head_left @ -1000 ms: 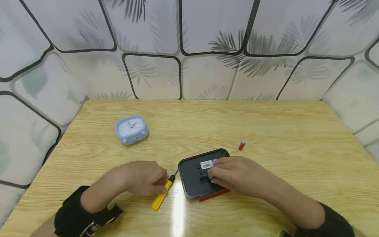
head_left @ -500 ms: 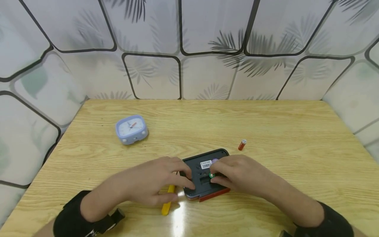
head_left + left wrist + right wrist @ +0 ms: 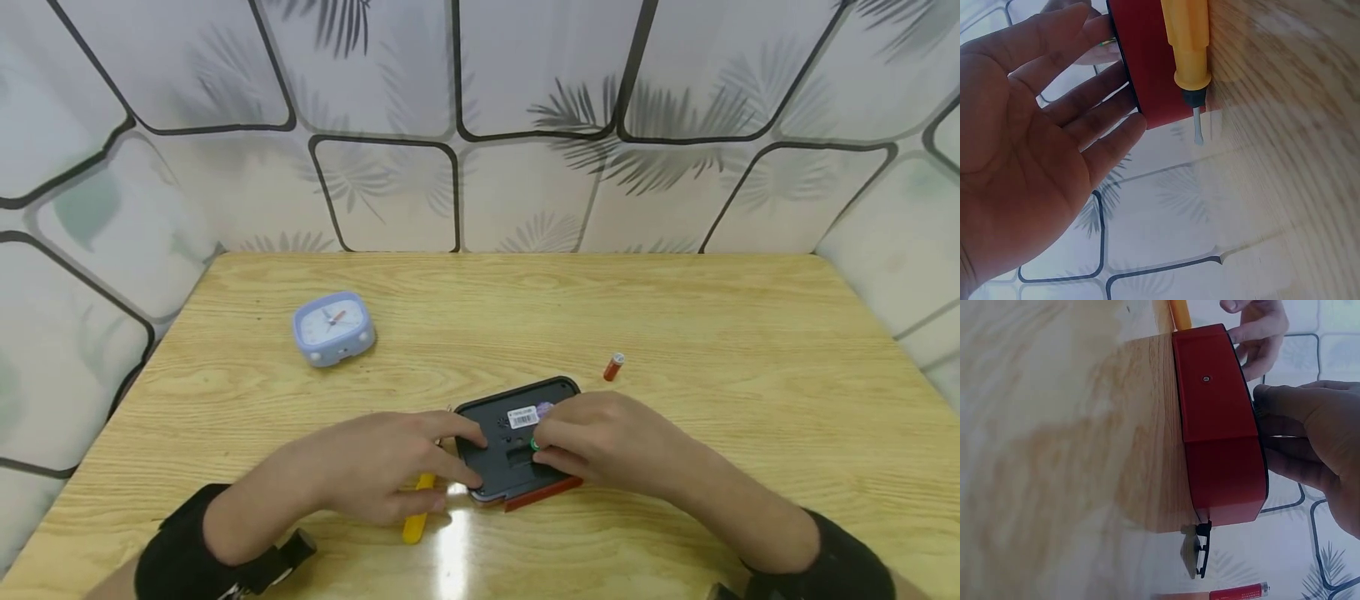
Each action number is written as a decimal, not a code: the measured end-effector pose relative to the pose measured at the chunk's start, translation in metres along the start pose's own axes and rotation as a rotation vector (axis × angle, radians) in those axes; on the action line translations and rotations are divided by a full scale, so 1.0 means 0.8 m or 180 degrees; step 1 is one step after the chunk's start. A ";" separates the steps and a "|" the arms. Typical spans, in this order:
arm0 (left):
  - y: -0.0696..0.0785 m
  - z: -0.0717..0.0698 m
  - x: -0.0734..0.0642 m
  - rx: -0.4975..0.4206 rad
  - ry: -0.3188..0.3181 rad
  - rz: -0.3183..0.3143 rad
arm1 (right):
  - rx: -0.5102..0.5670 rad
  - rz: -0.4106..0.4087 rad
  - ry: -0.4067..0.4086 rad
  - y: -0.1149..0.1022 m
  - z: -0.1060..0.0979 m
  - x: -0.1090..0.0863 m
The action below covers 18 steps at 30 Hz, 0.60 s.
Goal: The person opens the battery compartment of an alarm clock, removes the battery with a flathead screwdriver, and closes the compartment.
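Note:
A red-sided box (image 3: 1219, 419) with a black back panel lies face down on the table; its back shows a barcode label (image 3: 522, 417) and a recessed slot. My left hand (image 3: 382, 467) rests its extended fingertips on the panel's left side. At the slot, my right hand (image 3: 600, 437) pinches a small green-ended piece (image 3: 535, 445), mostly covered by the fingers; it looks like a battery. Partly under my left hand, a yellow-handled screwdriver (image 3: 415, 523) lies beside the box. Its metal tip (image 3: 1198, 131) shows in the left wrist view.
A red battery (image 3: 613, 367) lies on the table beyond my right hand. Farther back on the left is a pale blue alarm clock (image 3: 333, 327). In the right wrist view, a thin black clip-like part (image 3: 1203, 550) is near the box's end. Patterned fabric surrounds the table.
My left hand has moved right from the screwdriver onto the box, and its fingers have spread. The screwdriver has shifted slightly. My right hand stays at the slot with small finger movements.

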<state>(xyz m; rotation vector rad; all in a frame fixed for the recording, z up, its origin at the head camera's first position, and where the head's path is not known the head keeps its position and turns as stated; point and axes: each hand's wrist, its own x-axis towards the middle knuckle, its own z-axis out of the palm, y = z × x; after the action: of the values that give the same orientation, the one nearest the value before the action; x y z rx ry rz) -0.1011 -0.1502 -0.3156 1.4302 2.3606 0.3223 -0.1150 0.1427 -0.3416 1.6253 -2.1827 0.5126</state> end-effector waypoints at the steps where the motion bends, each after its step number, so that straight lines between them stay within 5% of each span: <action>1: 0.000 0.000 0.000 -0.0007 -0.0013 -0.0015 | -0.0013 -0.0030 0.0048 0.000 0.000 0.000; 18: -0.006 -0.004 0.001 -0.0243 0.0046 -0.0205 | -0.0103 -0.0154 0.0247 0.001 -0.006 0.003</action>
<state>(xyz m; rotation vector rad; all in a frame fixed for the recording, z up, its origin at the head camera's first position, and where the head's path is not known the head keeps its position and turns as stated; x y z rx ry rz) -0.1066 -0.1521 -0.3149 1.3186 2.3734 0.4021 -0.1163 0.1433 -0.3362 1.6099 -2.0798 0.5151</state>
